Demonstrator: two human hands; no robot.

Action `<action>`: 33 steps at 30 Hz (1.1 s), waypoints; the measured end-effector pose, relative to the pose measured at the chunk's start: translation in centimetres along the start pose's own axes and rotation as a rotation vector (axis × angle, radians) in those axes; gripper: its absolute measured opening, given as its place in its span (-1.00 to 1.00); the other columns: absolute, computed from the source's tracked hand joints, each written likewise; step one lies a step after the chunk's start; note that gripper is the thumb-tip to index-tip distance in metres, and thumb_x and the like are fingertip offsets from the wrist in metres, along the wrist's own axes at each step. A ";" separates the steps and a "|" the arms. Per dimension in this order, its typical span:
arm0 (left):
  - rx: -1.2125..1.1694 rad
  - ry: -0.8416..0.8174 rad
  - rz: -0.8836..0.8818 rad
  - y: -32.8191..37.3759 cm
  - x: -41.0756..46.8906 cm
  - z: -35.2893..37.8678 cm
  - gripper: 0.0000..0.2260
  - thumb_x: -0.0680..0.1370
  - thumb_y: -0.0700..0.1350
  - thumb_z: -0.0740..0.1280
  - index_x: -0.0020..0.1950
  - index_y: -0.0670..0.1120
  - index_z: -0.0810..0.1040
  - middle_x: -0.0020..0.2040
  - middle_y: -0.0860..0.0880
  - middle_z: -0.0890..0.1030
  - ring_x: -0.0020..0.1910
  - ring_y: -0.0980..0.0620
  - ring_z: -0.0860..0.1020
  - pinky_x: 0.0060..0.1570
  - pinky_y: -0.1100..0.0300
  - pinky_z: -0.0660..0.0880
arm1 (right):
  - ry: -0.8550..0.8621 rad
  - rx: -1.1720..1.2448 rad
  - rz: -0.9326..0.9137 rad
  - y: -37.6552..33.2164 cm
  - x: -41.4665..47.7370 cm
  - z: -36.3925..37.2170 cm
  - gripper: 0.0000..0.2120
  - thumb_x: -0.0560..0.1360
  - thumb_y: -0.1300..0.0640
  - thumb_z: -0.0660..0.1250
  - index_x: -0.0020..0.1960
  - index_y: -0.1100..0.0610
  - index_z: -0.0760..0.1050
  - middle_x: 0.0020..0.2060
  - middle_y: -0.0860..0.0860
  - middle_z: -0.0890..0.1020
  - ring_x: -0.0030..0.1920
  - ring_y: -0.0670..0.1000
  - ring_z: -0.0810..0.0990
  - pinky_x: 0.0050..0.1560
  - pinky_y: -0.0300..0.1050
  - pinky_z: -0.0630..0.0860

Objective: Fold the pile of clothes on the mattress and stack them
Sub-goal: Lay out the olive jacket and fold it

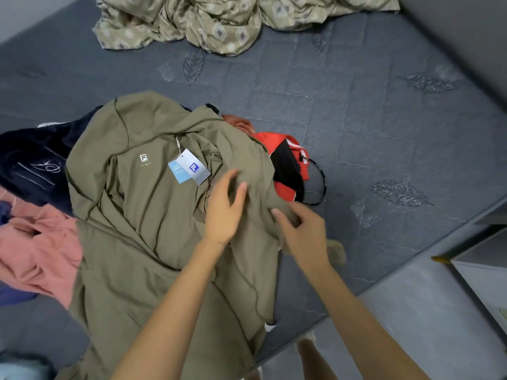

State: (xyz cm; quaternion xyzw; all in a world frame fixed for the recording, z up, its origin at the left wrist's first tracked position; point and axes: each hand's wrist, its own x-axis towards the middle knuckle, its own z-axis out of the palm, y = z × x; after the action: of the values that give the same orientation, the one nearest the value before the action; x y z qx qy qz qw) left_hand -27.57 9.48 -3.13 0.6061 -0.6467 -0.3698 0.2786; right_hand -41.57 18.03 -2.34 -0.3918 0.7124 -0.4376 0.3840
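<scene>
Two bare hands work an olive jacket lying crumpled on a grey quilted mattress.
The jacket sits left of centre, with hang tags on its chest. The left hand is over its middle, fingers loosely apart. The blurred right hand curls round a fold at its 3 o'clock edge. Around it lie a navy garment at 10 o'clock, a pink garment at 8, a red-and-black garment at 2 and a patterned bedcover at 12.
</scene>
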 end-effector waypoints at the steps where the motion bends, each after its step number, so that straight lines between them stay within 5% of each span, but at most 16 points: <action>1: -0.130 -0.024 -0.080 1.0 0.5 -0.2 -0.70 0.60 -0.07 0.27 0.31 -0.14 0.46 0.27 0.02 0.51 0.21 0.22 0.48 0.31 0.25 0.36 | -0.075 -0.050 -0.029 -0.5 -0.5 1.0 -0.91 0.51 0.05 0.38 -0.13 0.03 0.62 -0.29 -0.17 0.63 -0.25 -0.13 0.56 -0.18 -0.17 0.50; 4: -0.177 -0.088 -0.230 2.2 1.9 -1.1 -0.65 0.54 -0.03 0.37 0.28 -0.11 0.45 0.16 -0.03 0.55 0.09 0.17 0.53 0.21 0.27 0.42 | -0.212 -0.197 -0.100 -0.9 -2.0 3.4 -0.72 0.54 0.06 0.34 0.16 0.19 0.61 0.02 0.07 0.68 0.05 0.05 0.61 0.09 -0.05 0.51; 7: 0.270 -0.248 -0.217 0.8 2.9 -2.0 -0.47 0.43 0.07 0.47 0.30 -0.12 0.42 0.20 -0.08 0.51 0.21 -0.06 0.48 0.20 0.10 0.41 | -0.339 -0.241 -0.205 -0.9 -3.4 5.0 -0.67 0.55 0.06 0.29 0.23 0.19 0.56 0.02 0.09 0.63 0.05 0.08 0.58 0.00 -0.04 0.51; 11: 0.610 -0.226 -0.172 -0.8 2.9 -3.7 -0.69 0.49 -0.14 0.33 0.23 -0.04 0.49 0.14 -0.08 0.59 0.14 -0.15 0.52 0.03 0.06 0.45 | -0.536 -0.305 -0.233 -0.3 -4.7 6.3 -0.64 0.56 0.07 0.29 0.33 0.14 0.49 0.10 0.04 0.56 0.09 0.04 0.54 0.01 -0.04 0.51; 16: 0.183 0.086 -0.307 -3.5 2.6 -6.9 -0.91 0.52 -0.30 0.28 -0.12 -0.13 0.52 -0.16 -0.08 0.62 -0.11 -0.10 0.55 -0.13 0.19 0.36 | -0.184 -0.137 0.070 0.7 -3.0 4.9 -0.84 0.51 0.07 0.40 -0.10 0.18 0.59 -0.28 -0.08 0.55 -0.26 -0.12 0.49 -0.16 -0.24 0.42; 19: -0.089 0.203 -0.506 -5.8 1.5 -8.0 -0.73 0.55 -0.30 0.26 -0.29 -0.03 0.39 -0.33 0.04 0.48 -0.30 0.09 0.44 -0.22 0.21 0.33 | 0.046 -0.082 0.110 1.2 -0.8 3.6 -0.96 0.47 0.16 0.44 -0.12 0.13 0.63 -0.22 -0.05 0.63 -0.17 -0.13 0.55 -0.12 -0.36 0.44; 22: -0.204 0.320 -0.664 -8.3 0.1 -8.8 -0.72 0.57 -0.29 0.23 -0.31 -0.06 0.35 -0.35 0.00 0.41 -0.30 0.06 0.38 -0.19 0.18 0.30 | 0.078 -0.103 0.095 1.7 0.5 3.8 -0.99 0.49 0.20 0.41 -0.11 0.13 0.61 -0.18 0.00 0.64 -0.16 -0.11 0.55 -0.12 -0.32 0.45; 28: 0.048 0.262 -0.770 -11.2 -1.7 -10.3 -0.87 0.61 -0.29 0.15 -0.03 -0.18 0.49 0.00 -0.17 0.50 0.11 -0.14 0.50 -0.03 0.18 0.32 | 0.025 -0.170 0.175 3.1 1.0 5.8 -0.78 0.50 0.17 0.39 0.15 0.14 0.58 0.02 -0.01 0.62 0.07 -0.03 0.56 0.13 -0.08 0.52; 33: -0.100 0.313 -0.362 -9.2 0.9 -9.6 -0.67 0.57 -0.05 0.32 0.29 -0.15 0.44 0.21 -0.07 0.54 0.22 0.00 0.50 0.23 0.18 0.39 | -0.158 -0.380 -0.066 2.5 1.3 7.5 -0.44 0.39 -0.12 0.48 0.32 0.06 0.48 0.17 -0.04 0.55 0.19 -0.05 0.46 0.21 -0.11 0.40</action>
State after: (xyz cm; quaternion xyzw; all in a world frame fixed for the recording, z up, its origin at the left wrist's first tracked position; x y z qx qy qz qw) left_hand -14.63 7.35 -5.21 0.7475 -0.4575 -0.3465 0.3344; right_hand -35.92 15.24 -7.33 -0.5134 0.7365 -0.2757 0.3435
